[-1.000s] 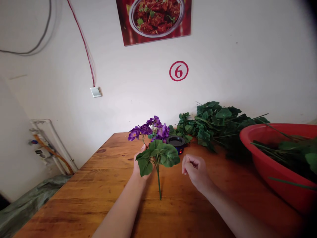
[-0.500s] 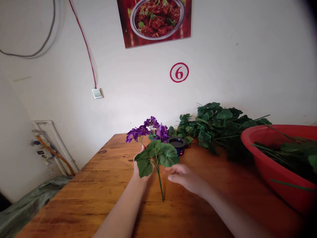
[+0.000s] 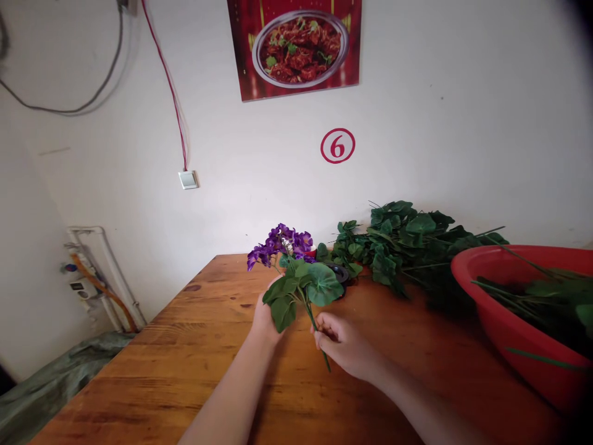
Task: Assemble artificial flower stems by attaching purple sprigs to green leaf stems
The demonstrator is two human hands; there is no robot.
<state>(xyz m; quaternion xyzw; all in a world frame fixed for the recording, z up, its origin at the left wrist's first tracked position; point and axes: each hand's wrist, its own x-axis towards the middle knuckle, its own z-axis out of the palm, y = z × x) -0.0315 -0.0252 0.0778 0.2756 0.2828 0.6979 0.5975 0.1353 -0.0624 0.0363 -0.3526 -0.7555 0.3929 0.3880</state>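
Note:
A bunch of artificial flowers [image 3: 280, 242] with purple blossoms and broad green leaves is held up over the wooden table, its stem tilted down to the right. My left hand [image 3: 267, 314] is closed on the bunch from behind its leaves, which hide most of the fingers. Lower down, my right hand [image 3: 340, 340] pinches the green stem between thumb and fingers, and the stem's end sticks out below. Just behind the leaves stands a small dark round pot [image 3: 341, 272], partly covered by them.
Green artificial leaf sprays [image 3: 407, 247] lie heaped at the back right, against the wall. A red basin [image 3: 500, 309] holding more green stems stands at the right. The wooden table [image 3: 185, 358] runs up to the wall. Pipes [image 3: 104, 266] stand at the left.
My right hand has closed on the stem, which it was apart from before. The stem's lower end has swung to the right, and the view has tilted slightly up.

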